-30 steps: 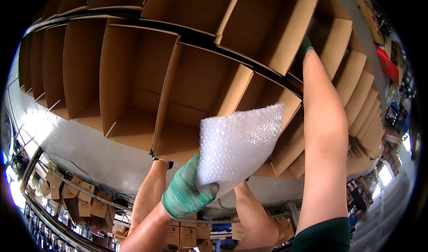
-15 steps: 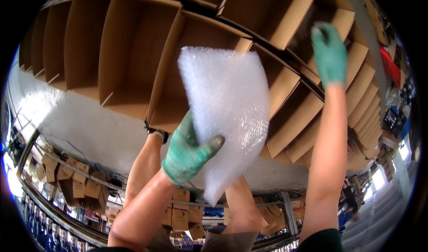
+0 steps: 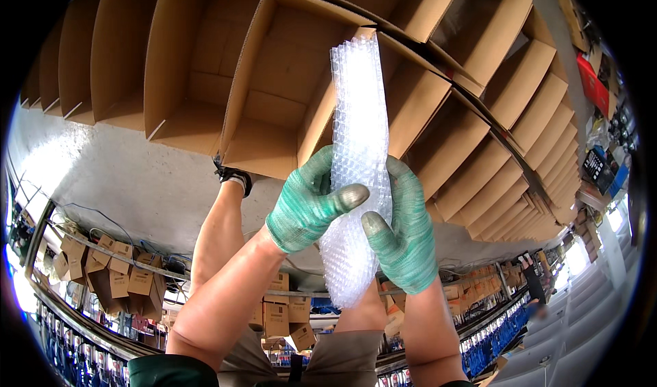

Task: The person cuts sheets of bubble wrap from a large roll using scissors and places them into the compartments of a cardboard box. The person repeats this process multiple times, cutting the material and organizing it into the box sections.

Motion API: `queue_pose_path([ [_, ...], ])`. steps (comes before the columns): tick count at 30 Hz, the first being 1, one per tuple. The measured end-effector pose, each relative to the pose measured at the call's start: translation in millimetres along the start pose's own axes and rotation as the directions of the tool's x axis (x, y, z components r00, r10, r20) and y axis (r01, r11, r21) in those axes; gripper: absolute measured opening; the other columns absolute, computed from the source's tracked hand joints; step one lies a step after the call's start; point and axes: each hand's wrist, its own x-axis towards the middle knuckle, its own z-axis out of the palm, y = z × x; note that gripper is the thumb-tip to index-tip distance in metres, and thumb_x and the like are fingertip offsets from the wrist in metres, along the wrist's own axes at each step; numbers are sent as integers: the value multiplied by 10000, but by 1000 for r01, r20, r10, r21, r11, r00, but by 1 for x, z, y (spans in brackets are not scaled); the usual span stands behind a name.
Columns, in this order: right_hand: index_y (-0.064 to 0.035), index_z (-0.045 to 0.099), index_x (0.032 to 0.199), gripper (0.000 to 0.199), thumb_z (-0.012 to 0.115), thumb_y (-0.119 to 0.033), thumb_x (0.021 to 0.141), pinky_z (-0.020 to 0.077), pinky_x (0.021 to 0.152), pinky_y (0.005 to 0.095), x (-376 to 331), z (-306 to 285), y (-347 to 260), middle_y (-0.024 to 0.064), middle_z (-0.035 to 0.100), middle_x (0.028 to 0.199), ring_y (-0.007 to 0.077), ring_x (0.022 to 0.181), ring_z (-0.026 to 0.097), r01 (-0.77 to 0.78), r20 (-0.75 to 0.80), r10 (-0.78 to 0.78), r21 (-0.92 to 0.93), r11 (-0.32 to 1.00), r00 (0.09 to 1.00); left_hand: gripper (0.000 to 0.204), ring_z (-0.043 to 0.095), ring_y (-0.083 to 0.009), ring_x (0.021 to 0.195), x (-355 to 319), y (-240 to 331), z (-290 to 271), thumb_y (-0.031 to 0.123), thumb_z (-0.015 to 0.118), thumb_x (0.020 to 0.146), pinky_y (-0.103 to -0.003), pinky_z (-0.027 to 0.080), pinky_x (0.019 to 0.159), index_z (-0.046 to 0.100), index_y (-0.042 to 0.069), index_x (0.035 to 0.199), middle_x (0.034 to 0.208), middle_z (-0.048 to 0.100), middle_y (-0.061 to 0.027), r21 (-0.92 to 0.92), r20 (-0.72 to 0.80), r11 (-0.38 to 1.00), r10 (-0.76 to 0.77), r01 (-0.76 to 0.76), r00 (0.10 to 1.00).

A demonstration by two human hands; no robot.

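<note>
Both gloved hands, left hand (image 3: 309, 208) and right hand (image 3: 405, 233), are closed around a bubble wrap sheet (image 3: 356, 161) at frame centre, seemingly folding it; the next move probably needs one open box (image 3: 274, 79) above.

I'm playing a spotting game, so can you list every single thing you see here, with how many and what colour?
bubble wrap sheet: one, clear white, held upright in the middle between both hands
open cardboard boxes: a long row, too many to count exactly, brown, along the top, mouths facing the camera
floor: one, grey, below the row of boxes
small stacked boxes: many, brown, lower left, with more between the legs
red thing: one, far right edge, too small to tell what
shoe: one seen, dark, on the person's foot
left hand: one, green glove, gripping the sheet
right hand: one, green glove, gripping the sheet
</note>
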Motion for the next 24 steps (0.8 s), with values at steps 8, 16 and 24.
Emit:
queue_pose_path([
  [8, 18, 278, 1546, 762, 558, -448, 1011, 425, 1082, 411, -5, 4, -9, 261, 561, 1375, 309, 1312, 535, -63, -63, 55, -138, 988, 997, 672, 578, -148, 1137, -5, 2, 2, 194, 843, 855, -324, 484, 1003, 495, -21, 1388, 1250, 622, -67, -40, 31, 998, 52, -51, 998],
  [16, 14, 261, 1556, 762, 578, -405, 1004, 412, 1094, 411, -4, 11, -11, 236, 526, 1423, 286, 1317, 514, -6, -18, 5, -86, 996, 1000, 634, 568, -131, 1125, -5, 0, 2, 185, 826, 873, -315, 483, 986, 501, -24, 1376, 1231, 622, -59, -40, 23, 999, 35, -34, 999],
  [24, 32, 407, 1501, 581, 531, -291, 1034, 457, 992, 346, -18, -7, 1, 169, 641, 1271, 212, 1136, 596, -78, -57, 79, 4, 997, 995, 452, 571, -120, 1095, -5, 1, 5, 103, 763, 918, -306, 485, 973, 543, -17, 1293, 1186, 631, -55, 23, 16, 998, 66, -67, 998],
])
